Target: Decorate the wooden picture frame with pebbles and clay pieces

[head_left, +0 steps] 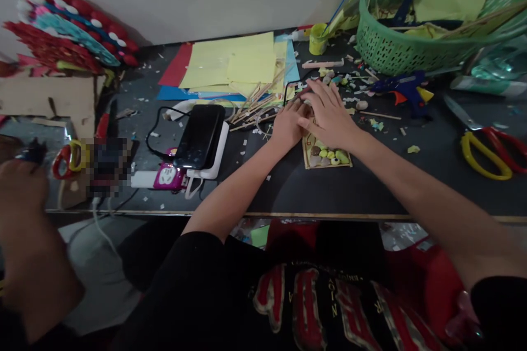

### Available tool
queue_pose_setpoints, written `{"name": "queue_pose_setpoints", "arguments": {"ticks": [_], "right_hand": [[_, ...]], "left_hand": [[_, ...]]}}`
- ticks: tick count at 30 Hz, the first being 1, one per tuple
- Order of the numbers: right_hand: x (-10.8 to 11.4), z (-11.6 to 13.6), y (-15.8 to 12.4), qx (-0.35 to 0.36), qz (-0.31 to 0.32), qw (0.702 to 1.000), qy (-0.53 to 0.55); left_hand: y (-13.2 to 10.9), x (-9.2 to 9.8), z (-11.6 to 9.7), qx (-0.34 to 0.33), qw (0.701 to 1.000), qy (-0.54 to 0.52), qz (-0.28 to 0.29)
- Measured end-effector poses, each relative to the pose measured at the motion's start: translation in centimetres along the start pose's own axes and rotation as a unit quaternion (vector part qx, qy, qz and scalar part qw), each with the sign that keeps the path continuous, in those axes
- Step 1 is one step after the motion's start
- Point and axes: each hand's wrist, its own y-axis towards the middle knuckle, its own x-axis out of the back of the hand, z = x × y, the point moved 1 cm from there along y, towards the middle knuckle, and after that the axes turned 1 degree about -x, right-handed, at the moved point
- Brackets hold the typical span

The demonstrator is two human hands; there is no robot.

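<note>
A small framed panel (328, 162) lies near the table's front edge, with painted and plain pebbles (325, 156) grouped along its lower part. Both my hands are over its upper end and hide that area. My left hand (290, 120) rests at the panel's upper left corner with its fingers bent together; whatever is under them is hidden. Across it lies my right hand (327, 107), fingers stretched out and thumb reaching over the left hand. Just beyond the fingers are paper scraps and small stones (329, 77).
Coloured paper sheets (230, 63) and thin sticks (259, 100) lie behind my hands. To the left are a phone (200, 134) on a white power bank and another person's hand (22, 184). A glue gun (405, 93), scissors (486, 142) and green basket (395, 49) stand right.
</note>
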Motion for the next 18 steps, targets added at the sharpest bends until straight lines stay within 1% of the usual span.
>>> {"name": "queue_pose_setpoints", "arguments": {"ticks": [4,7,8,10,11,13,14,15,16,18], "right_hand": [[-2.3,0.8,0.0,0.019,0.072,0.996,0.042],[-3.0,0.7,-0.3,0.021,0.076,0.995,0.065],[-3.1,0.5,-0.3,0.021,0.067,0.995,0.073],[-2.9,0.0,0.0,0.014,0.027,0.994,0.107],[-2.7,-0.3,0.2,0.006,-0.009,0.991,0.134],[-1.7,-0.8,0.5,-0.019,-0.105,0.975,0.196],[-1.0,-0.9,0.5,-0.023,-0.141,0.966,0.214],[-0.4,-0.9,0.4,-0.017,-0.157,0.963,0.219],[0.0,-0.9,0.2,0.0,-0.145,0.967,0.211],[0.4,-0.7,-0.5,0.031,-0.071,0.986,0.149]], "left_hand": [[0.0,0.4,0.3,0.061,0.998,0.009,-0.01],[-0.1,0.8,0.5,0.07,0.997,0.017,-0.001],[-0.2,1.0,0.5,0.065,0.998,0.017,0.002],[-0.2,1.1,0.5,0.039,0.999,0.013,0.007],[-0.2,1.1,0.5,0.022,1.0,0.009,0.009],[-0.1,1.0,0.4,-0.01,1.0,-0.001,0.017],[-0.1,0.9,0.3,-0.018,1.0,-0.006,0.021],[-0.1,0.8,0.3,-0.022,0.999,-0.013,0.025],[0.0,0.7,0.2,-0.021,0.999,-0.017,0.024],[-0.1,0.6,0.2,-0.025,0.999,-0.024,0.021]]}}
